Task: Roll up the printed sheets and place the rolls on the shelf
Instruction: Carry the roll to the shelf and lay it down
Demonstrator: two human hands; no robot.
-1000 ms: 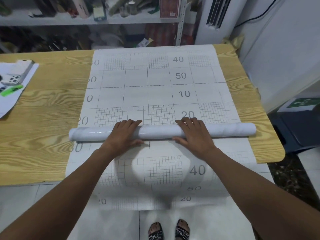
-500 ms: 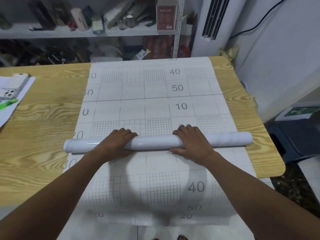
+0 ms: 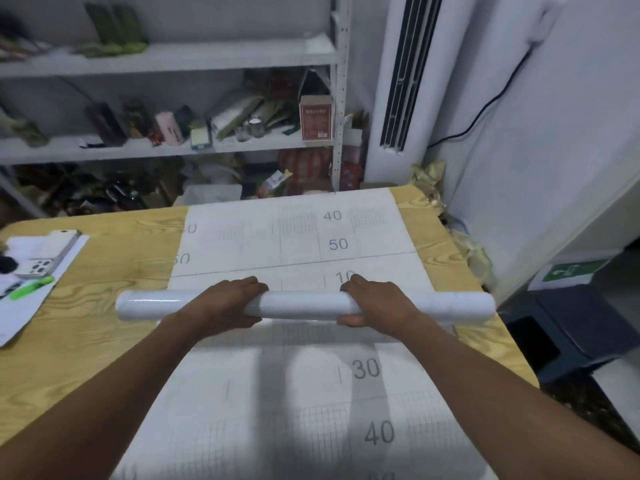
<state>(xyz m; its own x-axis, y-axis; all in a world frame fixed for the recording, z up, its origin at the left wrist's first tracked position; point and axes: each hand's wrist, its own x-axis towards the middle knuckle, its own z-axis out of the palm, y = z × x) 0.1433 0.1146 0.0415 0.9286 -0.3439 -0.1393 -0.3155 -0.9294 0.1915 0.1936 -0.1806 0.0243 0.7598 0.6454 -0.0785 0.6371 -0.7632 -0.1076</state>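
Note:
A white roll of printed sheet (image 3: 301, 304) lies crosswise on the wooden table (image 3: 86, 341). My left hand (image 3: 228, 301) and my right hand (image 3: 377, 301) both grip it near the middle, fingers curled over the top and thumbs on the near side. The flat part of the gridded, numbered sheet (image 3: 311, 237) stretches beyond the roll to the table's far edge. More of the sheet lies on my side and hangs over the near edge. The grey metal shelf (image 3: 173, 147) stands behind the table.
A phone (image 3: 45, 258), a green marker (image 3: 31, 287) and white papers lie at the table's left edge. The shelf holds boxes and clutter. A tall air conditioner (image 3: 398, 81) stands at the back right, and a dark stool (image 3: 571, 323) to the table's right.
The roll has moved away from me across the sheet, from the "20" mark to the "10" mark. My hands went from lying flat on it to curling round it.

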